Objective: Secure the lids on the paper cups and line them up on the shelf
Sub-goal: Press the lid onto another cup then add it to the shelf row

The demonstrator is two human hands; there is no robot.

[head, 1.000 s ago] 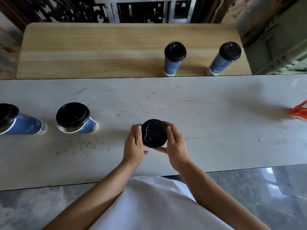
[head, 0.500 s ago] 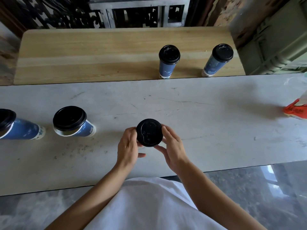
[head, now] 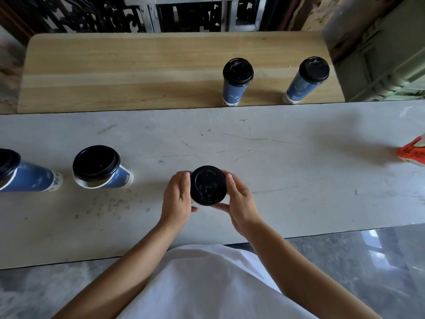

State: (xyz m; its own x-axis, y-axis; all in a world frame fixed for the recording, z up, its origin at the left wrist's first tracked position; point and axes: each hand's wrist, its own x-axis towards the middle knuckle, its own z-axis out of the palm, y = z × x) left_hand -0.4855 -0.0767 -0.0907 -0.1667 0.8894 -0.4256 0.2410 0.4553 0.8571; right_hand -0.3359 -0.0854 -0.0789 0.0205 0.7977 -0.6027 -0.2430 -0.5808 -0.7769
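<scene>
Straight below me stands a paper cup with a black lid [head: 208, 185]; only its lid shows. My left hand [head: 178, 199] wraps its left side and my right hand [head: 239, 201] its right side, fingers on the lid's rim. Two blue cups with black lids stand on the wooden shelf [head: 115, 72]: one [head: 236, 81] at the middle right, one [head: 307, 80] further right. On the grey counter [head: 276, 169] to my left stand another blue cup [head: 99, 168] with a loosely sitting lid, and a cup [head: 20, 173] cut by the frame's edge.
An orange-red object [head: 411, 153] lies at the counter's right edge. A green crate [head: 386, 61] stands to the right of the shelf. Dark carved woodwork and a metal frame rise behind the shelf. The shelf's left half is bare wood.
My hands stay on the same cup and have shifted slightly around the lid's rim. The view has tilted a little; the other cups have not moved.
</scene>
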